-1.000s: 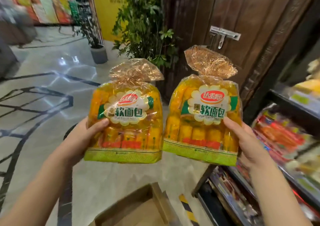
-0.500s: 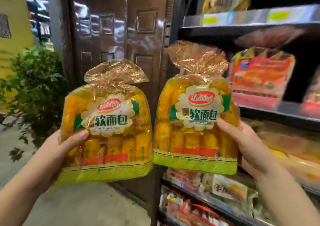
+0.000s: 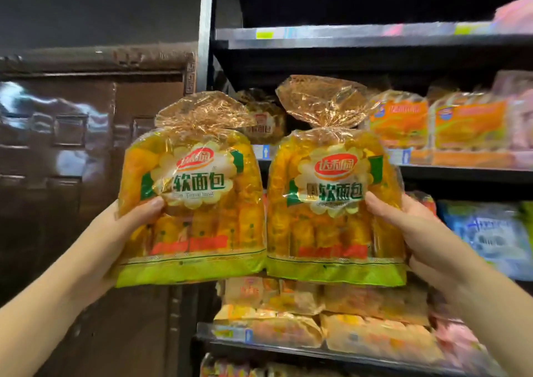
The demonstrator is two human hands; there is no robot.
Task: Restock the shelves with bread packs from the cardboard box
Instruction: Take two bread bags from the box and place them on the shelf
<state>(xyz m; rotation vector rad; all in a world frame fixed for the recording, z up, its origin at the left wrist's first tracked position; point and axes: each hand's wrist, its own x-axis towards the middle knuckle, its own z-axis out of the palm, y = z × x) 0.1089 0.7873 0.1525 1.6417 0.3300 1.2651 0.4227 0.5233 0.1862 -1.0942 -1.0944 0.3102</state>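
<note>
I hold two matching yellow bread packs upright and side by side in front of the shelves. My left hand (image 3: 115, 232) grips the left bread pack (image 3: 196, 218) by its left edge, thumb on the front. My right hand (image 3: 409, 226) grips the right bread pack (image 3: 331, 223) by its right edge. Each pack has a crinkled golden tied top and a green bottom band. Behind them, a pack of the same kind (image 3: 261, 119) stands on the middle shelf (image 3: 461, 171). The cardboard box is out of view.
A dark shelving unit fills the right side, its metal upright (image 3: 205, 30) at centre. Orange packs (image 3: 467, 128) sit on the middle shelf, blue-and-white packs (image 3: 484, 232) below, flat orange packs (image 3: 317, 313) on the lower shelf. A brown panelled door (image 3: 86, 145) is on the left.
My view has swung from the floor and box to the door, then up and right to the shelves. Both hands have kept their packs and raised them toward the middle shelf.
</note>
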